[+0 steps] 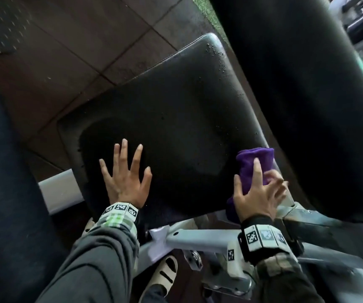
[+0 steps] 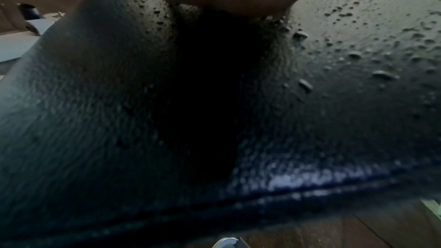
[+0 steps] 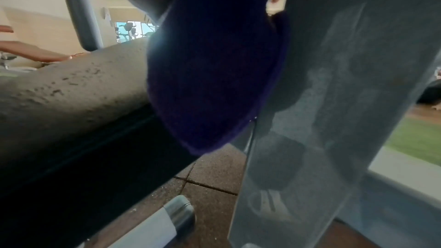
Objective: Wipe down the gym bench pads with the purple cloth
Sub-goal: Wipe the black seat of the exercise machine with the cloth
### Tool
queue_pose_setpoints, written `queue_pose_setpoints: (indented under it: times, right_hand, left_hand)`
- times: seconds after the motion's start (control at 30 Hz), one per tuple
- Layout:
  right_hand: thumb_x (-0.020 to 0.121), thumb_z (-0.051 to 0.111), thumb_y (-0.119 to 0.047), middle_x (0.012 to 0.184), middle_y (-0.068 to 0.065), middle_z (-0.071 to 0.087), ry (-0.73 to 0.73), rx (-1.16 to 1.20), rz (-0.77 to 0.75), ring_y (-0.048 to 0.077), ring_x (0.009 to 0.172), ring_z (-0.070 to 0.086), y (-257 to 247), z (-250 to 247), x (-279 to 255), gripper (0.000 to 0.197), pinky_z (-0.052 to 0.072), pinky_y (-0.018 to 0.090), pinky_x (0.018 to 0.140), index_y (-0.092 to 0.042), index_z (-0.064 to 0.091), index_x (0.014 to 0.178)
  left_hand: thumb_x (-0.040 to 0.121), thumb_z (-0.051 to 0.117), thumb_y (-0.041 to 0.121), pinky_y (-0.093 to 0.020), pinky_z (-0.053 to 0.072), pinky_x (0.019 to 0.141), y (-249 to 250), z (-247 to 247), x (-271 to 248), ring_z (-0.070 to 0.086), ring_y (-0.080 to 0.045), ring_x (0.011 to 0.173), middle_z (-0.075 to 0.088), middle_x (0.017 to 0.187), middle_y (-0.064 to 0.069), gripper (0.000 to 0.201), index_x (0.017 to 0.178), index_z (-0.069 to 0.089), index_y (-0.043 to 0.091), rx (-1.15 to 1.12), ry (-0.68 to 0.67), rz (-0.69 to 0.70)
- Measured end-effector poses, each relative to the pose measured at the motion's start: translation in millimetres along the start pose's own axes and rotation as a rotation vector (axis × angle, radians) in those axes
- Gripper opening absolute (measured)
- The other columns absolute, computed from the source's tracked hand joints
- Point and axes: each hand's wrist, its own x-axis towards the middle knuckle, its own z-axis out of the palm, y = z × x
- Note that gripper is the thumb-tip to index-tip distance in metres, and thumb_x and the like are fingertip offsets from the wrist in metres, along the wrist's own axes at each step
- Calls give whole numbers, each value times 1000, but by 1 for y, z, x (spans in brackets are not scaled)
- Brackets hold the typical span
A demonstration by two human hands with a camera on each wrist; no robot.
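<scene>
Head view: left hand point(image 1: 125, 178) lying flat on black padded seat pad point(image 1: 176, 119), fingers spread wide, holding nothing. Right hand point(image 1: 258, 193) pinching bunched purple cloth point(image 1: 252, 165), thumb on one side, fingers on other. Cloth touching right edge of seat pad, sitting in gap beside tall black back pad point(image 1: 296, 95). Water drops dotting seat pad near its far corner. Grey metal frame point(image 1: 198, 237) showing under pads. Brown tiled floor point(image 1: 78, 51) lying beyond.
</scene>
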Motion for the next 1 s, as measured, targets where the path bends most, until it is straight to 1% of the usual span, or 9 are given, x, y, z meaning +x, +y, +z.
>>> queue_pose_setpoints:
  times: [0.1,0.27,0.4,0.5,0.57,0.63,0.77,0.87,1.0]
  right_hand:
    - [83,49,-42,154,9,12,-33,146,-112,27,141,5,-1,8,11,63,-1,50,113,-20,35,140]
    - [89,31,-47,156,2,10,-58,65,-265,27,143,9,-21,19,19,63,6,42,117,-24,22,147]
    - [90,25,-52,157,0,5,-54,37,-166,25,143,7,-39,21,41,62,6,41,116,-30,15,148]
    - [96,34,-45,155,0,14,-61,104,-86,22,140,17,-47,8,67,56,10,33,113,-29,18,147]
    - [97,33,-45,150,1,29,-121,183,87,23,135,28,-38,6,87,51,16,31,110,-28,26,145]
    - [95,29,-49,145,8,38,-94,257,284,29,133,34,-23,2,99,54,22,37,112,-21,36,141]
    - [99,32,-39,145,18,35,-66,270,644,33,131,34,-10,-5,68,50,25,36,105,-12,36,141]
    - [98,31,-41,154,17,13,-16,143,569,32,139,16,-24,-3,29,57,10,37,112,-19,15,149]
    - [99,20,-43,156,13,-4,-147,73,441,33,142,-1,-45,9,27,57,-1,42,116,-28,-5,148]
  left_hand:
    - [93,28,53,-43,-19,116,-1,-1,7,2,-22,152,6,166,-5,64,153,18,35,9,6,-17]
    - [92,26,56,-43,-21,115,-2,1,13,-2,-22,152,1,166,-3,66,154,17,35,23,-4,-33]
    - [91,26,56,-43,-20,115,-2,2,11,-5,-20,152,-1,166,-1,67,154,18,34,3,-13,-48]
    - [91,27,55,-49,-14,117,-2,1,11,-5,-19,152,-1,166,-1,67,154,19,34,-17,-16,-52]
    - [91,28,55,-53,-9,117,-1,0,10,-4,-20,152,0,166,-2,67,154,20,33,-29,-14,-51]
    - [91,29,53,-55,-7,117,-1,1,10,-2,-21,153,2,166,-2,66,154,22,32,-44,-3,-46]
    - [93,32,52,-58,-3,117,-2,2,9,1,-23,153,5,166,-4,65,154,24,31,-50,21,-38]
    - [94,31,52,-59,-2,117,-3,3,8,2,-24,153,7,166,-5,64,153,25,30,-60,36,-26]
    - [94,33,52,-60,2,117,-3,5,8,6,-25,153,12,165,-6,63,153,27,30,-62,64,-16]
